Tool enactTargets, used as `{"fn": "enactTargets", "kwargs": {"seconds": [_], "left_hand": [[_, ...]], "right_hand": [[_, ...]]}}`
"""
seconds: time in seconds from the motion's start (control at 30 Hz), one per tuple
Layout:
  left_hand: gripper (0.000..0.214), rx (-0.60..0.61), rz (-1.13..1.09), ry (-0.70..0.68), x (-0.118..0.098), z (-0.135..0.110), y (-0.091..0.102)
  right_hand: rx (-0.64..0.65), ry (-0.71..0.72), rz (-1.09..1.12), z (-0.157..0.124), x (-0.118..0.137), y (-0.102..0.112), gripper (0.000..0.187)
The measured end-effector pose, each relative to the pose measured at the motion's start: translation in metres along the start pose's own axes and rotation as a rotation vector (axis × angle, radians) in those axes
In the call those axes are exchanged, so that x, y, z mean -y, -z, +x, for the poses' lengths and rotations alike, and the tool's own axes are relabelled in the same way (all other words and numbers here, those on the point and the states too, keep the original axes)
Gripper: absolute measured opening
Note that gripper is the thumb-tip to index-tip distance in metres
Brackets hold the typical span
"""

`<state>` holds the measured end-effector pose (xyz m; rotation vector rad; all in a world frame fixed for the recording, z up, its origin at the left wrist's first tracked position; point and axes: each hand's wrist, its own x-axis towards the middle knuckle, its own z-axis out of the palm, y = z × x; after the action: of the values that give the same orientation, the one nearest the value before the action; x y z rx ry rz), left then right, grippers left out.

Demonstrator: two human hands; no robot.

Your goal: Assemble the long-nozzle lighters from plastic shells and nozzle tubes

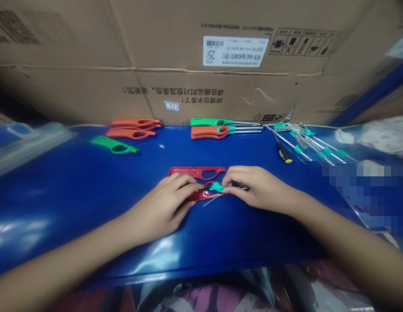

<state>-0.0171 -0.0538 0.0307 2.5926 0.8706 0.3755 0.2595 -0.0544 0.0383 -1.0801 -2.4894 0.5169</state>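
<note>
My left hand (170,201) is closed on the left part of a red lighter half-shell (197,196), fingertips by a small dark part inside it. My right hand (253,186) pinches a lighter rod with a teal trigger (216,187) at the shell's right end. Most of the rod is hidden by my fingers. From the shell a thin clear tube (212,200) sticks out toward the table's front. Just behind lies the second red half-shell (198,172), its inner side facing up.
Orange shells (131,133) and a green shell (115,145) lie at the back left. Green and orange lighters with rods (209,132) lie at the back middle. A screwdriver (284,154) and several loose rods (318,145) are right. A cardboard box (149,82) borders the blue table (91,186).
</note>
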Motion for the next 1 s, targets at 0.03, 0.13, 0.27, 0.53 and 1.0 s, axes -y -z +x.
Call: {"fn": "enactTargets", "kwargs": {"seconds": [0.03, 0.13, 0.27, 0.53, 1.0], "left_hand": [[0.032, 0.0, -0.007, 0.003, 0.0, 0.0, 0.0], [0.033, 0.001, -0.018, 0.013, 0.001, -0.001, -0.001], [0.034, 0.01, -0.024, 0.023, 0.0, -0.003, -0.001], [0.036, 0.01, -0.039, 0.018, 0.001, -0.003, -0.003], [0.036, 0.008, -0.152, 0.038, 0.003, 0.0, -0.004]], "right_hand": [[0.009, 0.006, -0.014, 0.0, 0.003, -0.003, 0.009], [0.01, 0.006, -0.028, 0.0, 0.005, -0.009, 0.011], [-0.012, -0.025, 0.028, 0.001, 0.004, -0.01, 0.009], [-0.007, -0.057, 0.117, 0.006, 0.002, -0.011, 0.005], [-0.057, 0.107, 0.101, 0.004, 0.002, -0.025, 0.014]]}}
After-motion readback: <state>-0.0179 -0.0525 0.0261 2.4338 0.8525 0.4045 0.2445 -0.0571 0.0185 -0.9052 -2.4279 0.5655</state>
